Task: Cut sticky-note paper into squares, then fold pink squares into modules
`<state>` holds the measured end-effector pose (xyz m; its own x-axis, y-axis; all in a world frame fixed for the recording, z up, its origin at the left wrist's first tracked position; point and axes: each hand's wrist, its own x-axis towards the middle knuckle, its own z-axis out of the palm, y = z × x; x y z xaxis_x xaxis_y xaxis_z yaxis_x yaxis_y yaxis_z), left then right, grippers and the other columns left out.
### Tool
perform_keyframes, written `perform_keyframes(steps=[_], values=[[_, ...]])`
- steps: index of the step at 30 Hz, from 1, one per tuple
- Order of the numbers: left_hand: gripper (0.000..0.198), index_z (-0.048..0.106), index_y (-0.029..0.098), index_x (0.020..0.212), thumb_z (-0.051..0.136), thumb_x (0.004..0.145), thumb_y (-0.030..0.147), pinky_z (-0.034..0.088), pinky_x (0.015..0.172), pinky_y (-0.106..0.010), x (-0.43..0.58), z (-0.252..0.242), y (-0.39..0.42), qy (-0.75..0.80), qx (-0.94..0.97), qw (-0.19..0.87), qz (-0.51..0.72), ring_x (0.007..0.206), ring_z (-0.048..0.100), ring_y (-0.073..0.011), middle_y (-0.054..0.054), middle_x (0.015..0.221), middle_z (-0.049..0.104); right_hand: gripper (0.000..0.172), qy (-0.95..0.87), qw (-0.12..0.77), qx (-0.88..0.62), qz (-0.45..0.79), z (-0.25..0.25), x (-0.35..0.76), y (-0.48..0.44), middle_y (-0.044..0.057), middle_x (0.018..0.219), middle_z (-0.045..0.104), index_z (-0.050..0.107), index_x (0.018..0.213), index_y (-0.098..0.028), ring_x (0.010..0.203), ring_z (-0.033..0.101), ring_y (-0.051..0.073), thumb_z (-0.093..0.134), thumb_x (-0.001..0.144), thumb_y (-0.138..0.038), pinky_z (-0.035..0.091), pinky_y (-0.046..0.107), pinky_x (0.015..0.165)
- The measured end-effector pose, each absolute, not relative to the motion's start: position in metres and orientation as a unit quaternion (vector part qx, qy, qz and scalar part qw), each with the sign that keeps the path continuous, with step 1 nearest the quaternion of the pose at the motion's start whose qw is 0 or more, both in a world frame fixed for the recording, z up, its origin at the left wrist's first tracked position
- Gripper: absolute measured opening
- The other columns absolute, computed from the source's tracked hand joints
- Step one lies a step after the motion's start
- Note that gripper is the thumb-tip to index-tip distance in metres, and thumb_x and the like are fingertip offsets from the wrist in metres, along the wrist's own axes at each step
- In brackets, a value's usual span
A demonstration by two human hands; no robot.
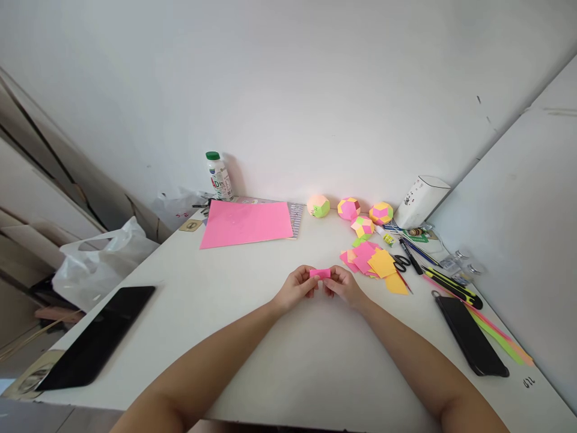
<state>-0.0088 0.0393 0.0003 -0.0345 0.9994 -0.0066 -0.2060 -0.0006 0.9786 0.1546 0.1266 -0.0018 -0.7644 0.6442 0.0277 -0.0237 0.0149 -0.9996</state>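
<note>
A small strip of pink paper (320,273), seemingly folded, is held level between my two hands over the middle of the white table. My left hand (298,285) pinches its left end, and my right hand (342,284) pinches the right end. Just beyond my right hand lies a loose pile of pink paper pieces (364,257), with yellow paper squares (382,263) on top. Scissors (401,263) with dark handles stick out from beside that pile.
Several paper balls (348,208) line the wall. A pink sheet (247,224) and a bottle (219,175) are at back left. Rightward are a white holder (421,201), a yellow-black cutter (453,287) and a black pouch (472,334). A black tablet-like slab (101,337) lies left, near a plastic bag (103,258).
</note>
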Motion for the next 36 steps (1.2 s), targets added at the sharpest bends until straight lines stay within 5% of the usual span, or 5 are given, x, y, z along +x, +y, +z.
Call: perform_keyframes(steps=[36], values=[[0.037,0.052,0.017,0.100,0.056,0.082,0.049,0.041,0.055,-0.025,-0.0097,-0.0012,0.0397,0.459,0.433,0.541,0.555,0.054,0.051,-0.0088,0.001,0.075,0.055,0.025,-0.680,0.264,-0.247,0.638,-0.0039,0.1525,0.1266,-0.001,0.070,0.061,0.053,0.080,-0.019,0.055,0.056,0.011,0.065,0.080,-0.040,0.045,0.025,0.050]])
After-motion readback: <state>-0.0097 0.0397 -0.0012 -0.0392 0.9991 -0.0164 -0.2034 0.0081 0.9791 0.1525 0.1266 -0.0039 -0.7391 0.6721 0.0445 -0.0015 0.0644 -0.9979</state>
